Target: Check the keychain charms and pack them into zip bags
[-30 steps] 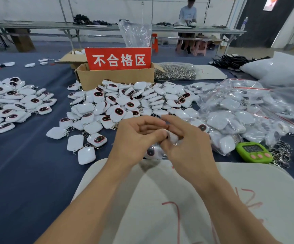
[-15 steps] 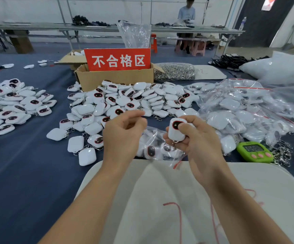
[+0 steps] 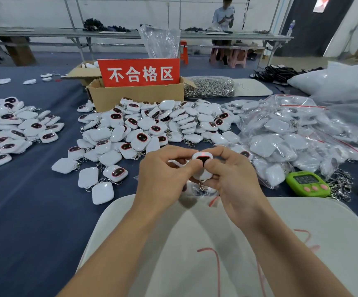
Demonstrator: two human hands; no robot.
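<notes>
Fingers (image 3: 213,165) of both hands grasp a single white charm (image 3: 201,156), thumbs pressed to its dark face, where a small red light glows near the top. Its metal clip (image 3: 200,186) hangs below, between the hands. The left hand (image 3: 165,176) pinches the charm from one side and the right hand (image 3: 236,181) from the other, above the near edge of the bench (image 3: 23,211), which is covered in blue cloth.

Directly beneath the hands lies a clear zip bag (image 3: 211,195) with a red seal line. It is mostly hidden and rests where the cloth meets a white mat (image 3: 195,243), marked with red strokes, at the near edge.

Beyond the hands, mid-bench, a middle pile (image 3: 152,125) of loose charms spreads out, some face up, some face down. A left pile (image 3: 13,127) sits toward the left edge. Toward the right edge, filled bags (image 3: 291,142) are heaped, with a green timer (image 3: 308,183) just in front of them and a tangle of key rings (image 3: 341,185) beside it.

Behind the middle pile stands a cardboard box (image 3: 135,97) bearing a red sign (image 3: 139,72) with white characters. A clear sack (image 3: 210,86) of metal rings lies just beside it. In the far background, a person (image 3: 223,16) is at a second long bench.
</notes>
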